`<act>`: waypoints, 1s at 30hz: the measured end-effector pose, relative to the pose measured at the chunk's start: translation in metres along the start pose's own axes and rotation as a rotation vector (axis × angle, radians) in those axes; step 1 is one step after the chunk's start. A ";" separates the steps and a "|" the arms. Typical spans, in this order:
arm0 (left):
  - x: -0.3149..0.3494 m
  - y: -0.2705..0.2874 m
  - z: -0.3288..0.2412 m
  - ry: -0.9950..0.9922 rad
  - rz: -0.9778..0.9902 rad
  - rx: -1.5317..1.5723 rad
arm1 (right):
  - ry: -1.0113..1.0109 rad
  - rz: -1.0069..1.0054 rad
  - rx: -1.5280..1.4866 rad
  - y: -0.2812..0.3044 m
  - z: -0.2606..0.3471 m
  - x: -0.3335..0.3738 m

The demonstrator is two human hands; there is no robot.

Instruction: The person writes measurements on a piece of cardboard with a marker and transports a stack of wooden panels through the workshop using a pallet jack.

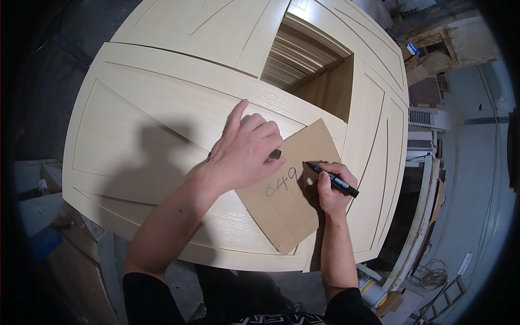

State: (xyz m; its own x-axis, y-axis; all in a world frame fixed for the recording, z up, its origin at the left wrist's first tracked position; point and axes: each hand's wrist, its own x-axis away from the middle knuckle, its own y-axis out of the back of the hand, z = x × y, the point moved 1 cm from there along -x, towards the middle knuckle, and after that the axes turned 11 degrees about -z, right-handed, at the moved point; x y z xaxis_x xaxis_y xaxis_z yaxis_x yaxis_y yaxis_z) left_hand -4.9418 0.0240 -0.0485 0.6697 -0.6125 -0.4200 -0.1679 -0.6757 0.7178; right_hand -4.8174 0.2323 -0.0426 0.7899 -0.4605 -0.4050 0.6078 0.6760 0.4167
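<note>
A brown cardboard sheet [284,219] lies at a slant on a stack of cream-coloured panelled doors [135,130]. Dark handwritten marks run across its middle. My right hand [336,189] grips a black marker [340,183], its tip at the cardboard just right of the marks. On the sheet's upper left part rests my left hand [246,141], index finger stretched out over the door. The other fingers curl, and a black marker cap [275,154] shows between them and the thumb.
Beyond my hands, a rectangular gap between the doors opens onto a recess [309,59] with stacked panel edges inside. Along the right stand white slatted pieces [422,127] and long boards. A coil of cable [433,274] lies at the lower right, near a white bucket [374,292].
</note>
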 end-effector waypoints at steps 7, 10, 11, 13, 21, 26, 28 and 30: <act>-0.001 0.000 -0.001 -0.002 -0.006 0.004 | -0.023 0.008 0.049 0.000 -0.007 0.002; -0.001 -0.001 -0.001 -0.004 -0.013 0.010 | -0.035 0.002 0.040 0.000 -0.009 0.002; -0.001 -0.001 0.000 -0.004 -0.015 0.012 | -0.033 0.000 0.041 0.000 -0.009 0.002; 0.000 -0.001 0.000 -0.005 -0.011 0.008 | 0.002 0.015 0.068 -0.002 -0.006 0.001; -0.001 -0.001 -0.001 -0.014 0.004 -0.005 | -0.042 0.077 0.048 -0.001 -0.004 0.001; -0.001 0.001 0.000 0.001 0.024 0.001 | -0.250 -0.103 -0.057 0.007 0.000 0.003; -0.002 0.001 -0.001 0.007 0.009 0.020 | -0.228 -0.120 -0.068 0.015 -0.008 0.006; -0.006 0.005 -0.002 0.012 -0.004 0.043 | -0.249 -0.032 -0.140 0.012 -0.001 0.008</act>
State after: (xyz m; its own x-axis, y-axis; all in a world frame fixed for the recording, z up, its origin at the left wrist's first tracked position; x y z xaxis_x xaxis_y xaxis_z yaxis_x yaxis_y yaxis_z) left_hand -4.9451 0.0256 -0.0412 0.6789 -0.6049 -0.4161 -0.1959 -0.6954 0.6914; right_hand -4.8033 0.2373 -0.0414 0.7769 -0.5982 -0.1964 0.6290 0.7237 0.2840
